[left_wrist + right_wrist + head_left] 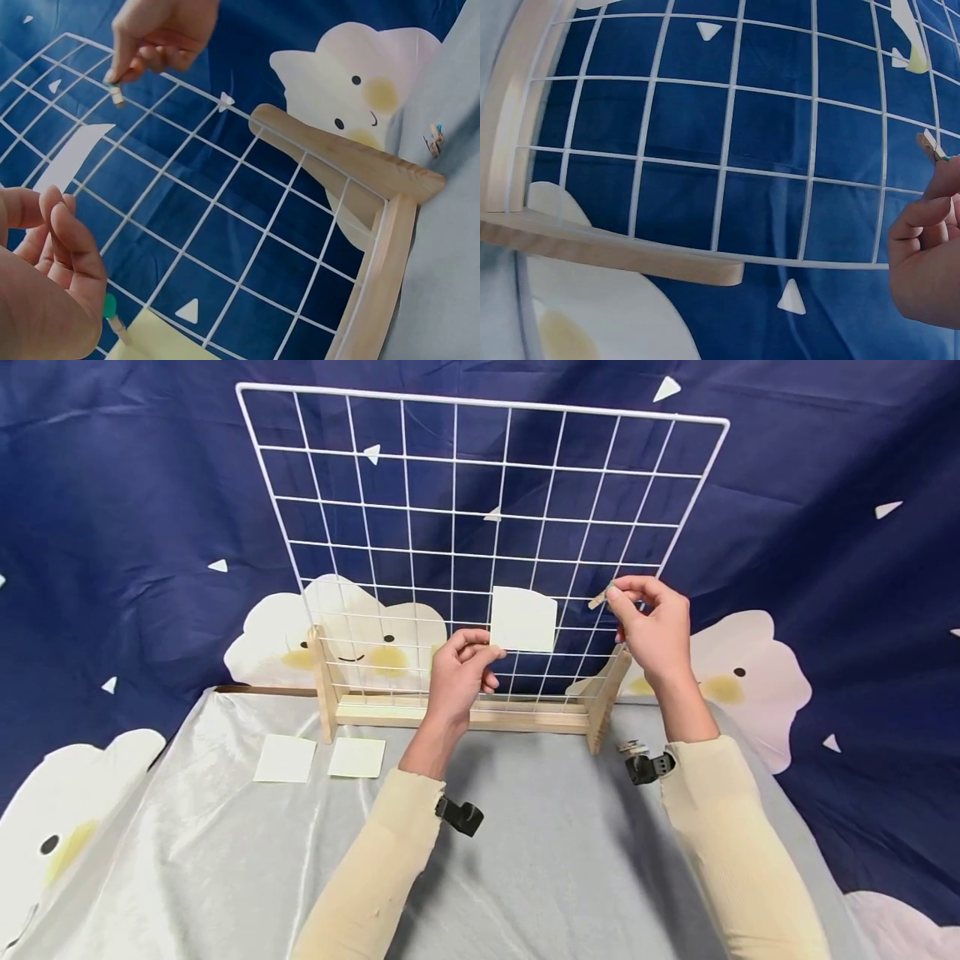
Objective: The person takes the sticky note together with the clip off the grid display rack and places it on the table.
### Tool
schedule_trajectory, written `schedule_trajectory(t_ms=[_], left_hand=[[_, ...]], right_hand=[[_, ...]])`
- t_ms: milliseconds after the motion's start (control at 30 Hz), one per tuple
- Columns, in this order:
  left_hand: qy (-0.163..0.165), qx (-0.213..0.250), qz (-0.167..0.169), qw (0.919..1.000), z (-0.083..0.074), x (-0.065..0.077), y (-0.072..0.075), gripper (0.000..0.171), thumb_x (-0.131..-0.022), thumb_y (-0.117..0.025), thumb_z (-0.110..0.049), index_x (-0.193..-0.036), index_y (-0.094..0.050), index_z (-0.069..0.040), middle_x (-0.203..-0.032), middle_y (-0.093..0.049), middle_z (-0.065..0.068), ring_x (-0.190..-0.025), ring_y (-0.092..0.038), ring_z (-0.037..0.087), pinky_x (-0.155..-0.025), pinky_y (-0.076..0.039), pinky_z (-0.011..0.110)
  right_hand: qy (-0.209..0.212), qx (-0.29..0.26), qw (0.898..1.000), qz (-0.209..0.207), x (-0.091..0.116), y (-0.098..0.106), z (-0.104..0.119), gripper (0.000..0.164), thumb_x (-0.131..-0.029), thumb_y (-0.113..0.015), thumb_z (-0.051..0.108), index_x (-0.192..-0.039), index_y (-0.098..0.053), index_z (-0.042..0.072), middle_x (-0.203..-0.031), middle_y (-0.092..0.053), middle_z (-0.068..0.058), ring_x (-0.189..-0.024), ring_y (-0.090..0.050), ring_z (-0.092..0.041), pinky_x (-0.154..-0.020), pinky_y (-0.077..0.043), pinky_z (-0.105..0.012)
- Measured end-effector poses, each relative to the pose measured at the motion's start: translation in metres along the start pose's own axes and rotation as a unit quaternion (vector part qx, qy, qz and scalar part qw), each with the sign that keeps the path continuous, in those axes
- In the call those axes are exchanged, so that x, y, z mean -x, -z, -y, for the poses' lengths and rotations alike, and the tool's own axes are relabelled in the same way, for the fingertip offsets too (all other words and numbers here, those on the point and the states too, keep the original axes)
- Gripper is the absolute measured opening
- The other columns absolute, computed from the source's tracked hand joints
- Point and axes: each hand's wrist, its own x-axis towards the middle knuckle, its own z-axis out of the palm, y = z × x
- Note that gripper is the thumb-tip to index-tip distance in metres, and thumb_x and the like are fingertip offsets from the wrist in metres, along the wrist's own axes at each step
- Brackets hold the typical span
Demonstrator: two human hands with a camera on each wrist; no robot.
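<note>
In front of the white grid (452, 553), I see the left hand (460, 673) pinching a paper (522, 620) at its eight o'clock corner, fingers closed on it; toward three o'clock, the right hand (654, 625) pinches a wooden peg (597, 600), fingers likewise closed

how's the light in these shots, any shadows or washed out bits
Head view: bright, with soft shadows on the grey cloth and the held paper almost featureless white; left wrist view: dimmer; right wrist view: also dim, the rack's wires bowing slightly.
</note>
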Motion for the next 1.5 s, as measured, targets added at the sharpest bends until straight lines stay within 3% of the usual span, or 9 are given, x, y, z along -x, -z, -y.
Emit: schedule_trajectory(t_ms=[133, 333, 700, 900, 1033, 1500], left_hand=[[0.006, 0.002, -0.003, 1.0000, 0.001, 0.004, 0.003, 0.014, -0.093, -0.065, 0.002, -0.105, -0.061, -0.004, -0.088, -0.071, 0.011, -0.046, -0.053, 0.009, -0.048, -0.047, 0.017], [0.005, 0.003, -0.015, 0.9999, 0.003, 0.008, 0.014, 0.016, -0.091, -0.064, 0.004, -0.105, -0.062, -0.004, -0.095, -0.069, 0.022, -0.047, -0.052, 0.009, -0.048, -0.046, 0.018], [0.016, -0.009, -0.013, 0.9998, 0.007, 0.016, 0.029, 0.014, -0.094, -0.064, 0.001, -0.105, -0.060, -0.005, -0.087, -0.071, 0.009, -0.048, -0.052, 0.009, -0.048, -0.046, 0.018], [0.021, -0.007, -0.015, 0.9996, 0.009, 0.020, 0.036, 0.015, -0.094, -0.063, 0.001, -0.107, -0.059, -0.004, -0.084, -0.071, 0.003, -0.048, -0.052, 0.009, -0.048, -0.046, 0.018], [0.029, -0.004, -0.023, 0.9993, 0.009, 0.023, 0.039, 0.016, -0.093, -0.064, 0.002, -0.108, -0.060, -0.004, -0.085, -0.071, 0.006, -0.047, -0.052, 0.009, -0.047, -0.045, 0.018], [0.051, -0.014, -0.048, 0.9975, 0.019, 0.031, 0.053, 0.018, -0.093, -0.066, 0.002, -0.110, -0.061, -0.003, -0.092, -0.072, 0.014, -0.049, -0.053, 0.009, -0.049, -0.046, 0.020]], right_hand=[[-0.003, 0.005, 1.000, 0.007, 0.003, 0.004, -0.006, 0.015, -0.094, -0.073, 0.014, -0.103, -0.072, 0.002, -0.075, -0.060, 0.007, -0.041, -0.050, -0.008, -0.043, -0.044, -0.018], [-0.007, -0.005, 1.000, 0.009, 0.007, 0.006, -0.014, 0.014, -0.094, -0.073, 0.013, -0.103, -0.072, 0.001, -0.074, -0.062, 0.008, -0.042, -0.050, -0.007, -0.045, -0.045, -0.018], [-0.043, -0.037, 0.998, 0.002, 0.019, 0.019, -0.032, 0.011, -0.095, -0.072, 0.010, -0.102, -0.070, 0.002, -0.076, -0.058, 0.003, -0.046, -0.050, -0.007, -0.046, -0.045, -0.017], [-0.047, -0.046, 0.998, 0.011, 0.024, 0.021, -0.041, 0.020, -0.096, -0.070, 0.010, -0.107, -0.067, -0.006, -0.075, -0.057, 0.005, -0.048, -0.049, -0.006, -0.046, -0.044, -0.018], [-0.052, -0.065, 0.997, 0.008, 0.026, 0.021, -0.046, 0.021, -0.095, -0.070, 0.007, -0.108, -0.065, -0.010, -0.075, -0.057, 0.003, -0.047, -0.048, -0.006, -0.044, -0.043, -0.017], [-0.090, -0.039, 0.995, 0.003, 0.036, 0.025, -0.061, 0.021, -0.096, -0.069, 0.009, -0.110, -0.065, -0.006, -0.081, -0.057, 0.002, -0.048, -0.048, -0.006, -0.045, -0.044, -0.017]])
